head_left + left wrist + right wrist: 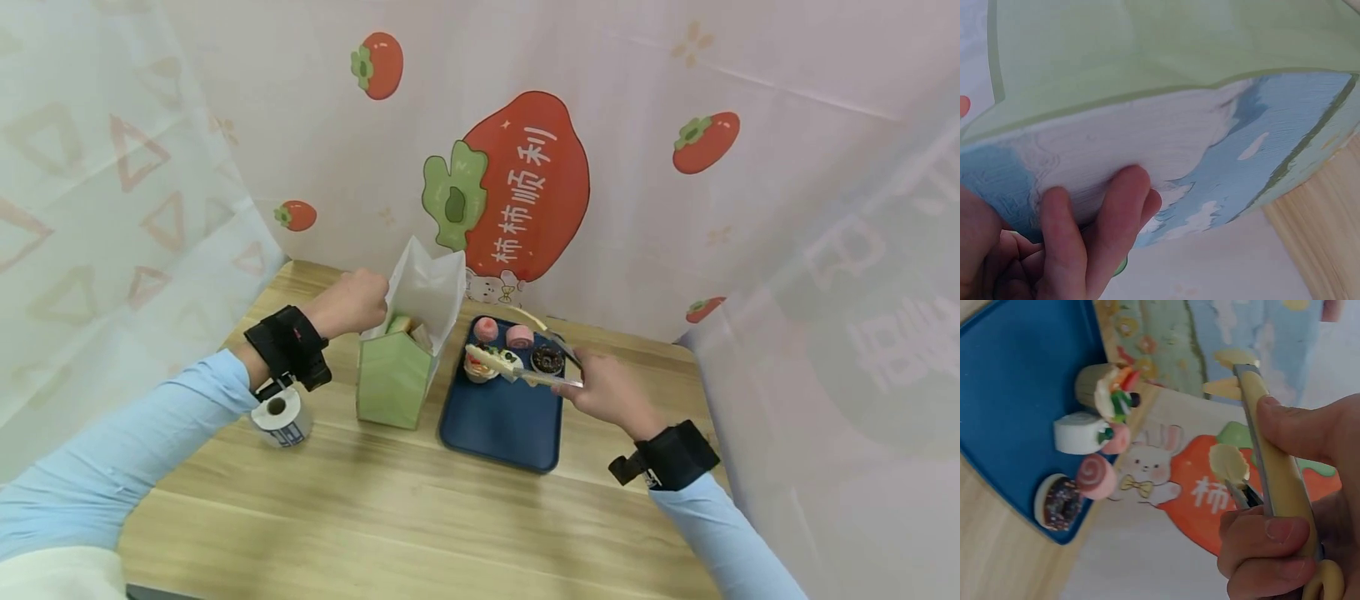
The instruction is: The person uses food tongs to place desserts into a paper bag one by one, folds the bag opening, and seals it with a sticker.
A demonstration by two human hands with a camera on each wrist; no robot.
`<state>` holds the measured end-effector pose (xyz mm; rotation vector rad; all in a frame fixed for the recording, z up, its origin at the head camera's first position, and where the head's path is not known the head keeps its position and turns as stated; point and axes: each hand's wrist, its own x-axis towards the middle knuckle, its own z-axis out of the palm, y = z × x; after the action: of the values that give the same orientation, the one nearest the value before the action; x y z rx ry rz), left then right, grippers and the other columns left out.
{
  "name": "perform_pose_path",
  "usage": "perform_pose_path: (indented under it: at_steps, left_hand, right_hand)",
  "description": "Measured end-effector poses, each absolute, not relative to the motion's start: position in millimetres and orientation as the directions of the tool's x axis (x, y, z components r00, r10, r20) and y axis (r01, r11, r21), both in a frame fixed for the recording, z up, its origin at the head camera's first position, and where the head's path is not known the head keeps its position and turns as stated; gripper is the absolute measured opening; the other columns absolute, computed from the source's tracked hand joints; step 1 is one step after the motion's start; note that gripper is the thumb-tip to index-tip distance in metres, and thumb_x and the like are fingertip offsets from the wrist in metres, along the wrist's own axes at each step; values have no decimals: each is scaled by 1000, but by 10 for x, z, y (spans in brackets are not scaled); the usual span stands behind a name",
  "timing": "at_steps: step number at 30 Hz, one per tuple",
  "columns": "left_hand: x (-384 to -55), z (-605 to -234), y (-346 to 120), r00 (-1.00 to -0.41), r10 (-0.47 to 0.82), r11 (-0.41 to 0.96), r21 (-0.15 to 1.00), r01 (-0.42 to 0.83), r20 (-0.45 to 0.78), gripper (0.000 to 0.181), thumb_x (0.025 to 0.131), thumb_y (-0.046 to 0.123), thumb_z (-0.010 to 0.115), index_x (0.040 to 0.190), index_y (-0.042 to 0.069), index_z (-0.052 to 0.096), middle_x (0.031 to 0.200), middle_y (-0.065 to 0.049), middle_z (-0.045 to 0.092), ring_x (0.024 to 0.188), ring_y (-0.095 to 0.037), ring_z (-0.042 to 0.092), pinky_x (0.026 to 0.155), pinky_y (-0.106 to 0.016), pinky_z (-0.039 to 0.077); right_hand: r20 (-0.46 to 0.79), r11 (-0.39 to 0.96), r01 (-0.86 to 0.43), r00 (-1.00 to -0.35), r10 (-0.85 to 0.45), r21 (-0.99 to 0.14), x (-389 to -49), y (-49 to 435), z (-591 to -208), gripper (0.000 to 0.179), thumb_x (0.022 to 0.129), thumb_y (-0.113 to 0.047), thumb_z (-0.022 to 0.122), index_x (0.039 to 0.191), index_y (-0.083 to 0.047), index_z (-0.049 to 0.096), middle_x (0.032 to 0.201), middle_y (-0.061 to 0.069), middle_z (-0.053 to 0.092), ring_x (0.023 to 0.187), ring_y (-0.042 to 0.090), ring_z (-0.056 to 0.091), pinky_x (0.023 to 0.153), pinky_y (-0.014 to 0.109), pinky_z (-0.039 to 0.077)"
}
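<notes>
Nearest, on the near side of the blue tray [504, 425], lie a stretch of wood-grain worktop [360, 517] and the light blue sleeves [165, 433], one to either side, each ending near a black wrist strap [675, 457]. Left of the tray, well apart from it, a white roll [281, 423] with a hollow core stands under the left wrist. Between that roll and the tray, just beside the tray's left edge, a green-fronted paper bag [393, 383] stands upright with its white-lined top open; a yellowish-green piece and a paler one show inside, too small to identify. The left hand [352, 302], left of the tray, grips the bag near its top, fingers curled against the painted side. The right hand [609, 387], at the tray's right edge, wraps thumb and fingers round yellow-handled tongs [546, 379], whose two tips stand spread apart, reaching across the tray's far half as the head view sees it. In that half sit a fruit-topped cupcake [480, 372] at the left, a white cake [1077, 433] with green topping beside it, and a dark-iced doughnut [547, 361] with sprinkles at the right; behind them, along the tray's far edge, are a pink sweet [486, 329] and a pink swirl roll [519, 337]. Beyond the tray hangs a pale cloth [630, 75] printed with red fruit.
</notes>
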<state>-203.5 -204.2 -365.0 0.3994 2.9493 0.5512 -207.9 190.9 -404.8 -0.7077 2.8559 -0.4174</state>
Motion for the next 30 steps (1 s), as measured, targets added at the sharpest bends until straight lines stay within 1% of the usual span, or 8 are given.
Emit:
perform_pose_path:
  at_steps: [3,7,9,12,16,19,26,30]
  left_hand:
    - [-2034,-3659,-2053,-960,273,900,370,231,-64,18,87,-3,48,71,3,56,61,-7,52,47,-16,47,46,-25,37]
    - [-2035,-3663,-2058,-960,274,899,370,234,-60,19,87,-3,47,70,4,54,61,-5,49,47,-15,45,46,-25,36]
    - [-2034,-3662,-2058,-960,273,898,374,230,-64,20,87,-2,47,70,4,54,61,-5,48,47,-15,44,46,-25,36]
    - [-2035,-3659,-2056,-961,267,900,377,221,-75,19,88,-2,47,71,4,54,61,-5,49,47,-15,44,46,-25,36]
    - [-2040,-3663,-2054,-960,268,902,371,222,-78,19,88,-2,47,72,3,55,61,-6,51,48,-15,45,46,-25,36]
    - [-2039,-3668,-2054,-960,273,900,368,233,-61,19,88,-2,47,71,3,54,61,-6,50,48,-15,45,46,-25,36]
    - [-2039,-3690,-2070,-960,279,900,358,248,-37,19,88,-2,48,71,4,54,61,-5,48,48,-15,43,46,-25,34]
    - [-2034,-3706,-2082,-961,277,901,356,248,-30,18,88,-2,48,72,3,55,60,-5,48,48,-15,43,46,-25,34]
  right_hand:
    - [-189,863,-429,-855,-483,-267,-2121,1848,-4193,55,87,-36,74,123,2,60,62,-2,44,53,13,41,50,28,30]
    - [-257,872,-459,-834,-489,-170,-2205,1745,-4371,61,86,-37,75,127,4,59,64,-1,53,57,15,49,54,29,39]
    - [-257,871,-475,-833,-491,-124,-2258,1697,-4453,59,85,-38,76,124,3,60,69,1,57,60,15,51,56,29,42]
    - [-247,873,-478,-839,-485,-91,-2332,1624,-4523,53,84,-40,77,116,0,61,74,3,59,62,17,52,55,29,41]
    - [-232,872,-483,-842,-488,-80,-2409,1549,-4545,47,83,-40,78,105,-1,62,73,4,55,61,18,51,52,29,38]
    - [-238,873,-482,-842,-484,-72,-2448,1512,-4553,44,82,-38,80,100,-1,63,72,5,52,61,19,50,52,30,37]
    - [-274,872,-489,-837,-473,-10,-2493,1431,-4603,42,82,-43,79,96,-6,65,76,4,58,64,18,54,57,32,44]
    - [-253,861,-508,-831,-495,-18,-2505,1395,-4613,34,83,-37,79,89,-6,66,68,1,49,58,17,48,53,30,37]
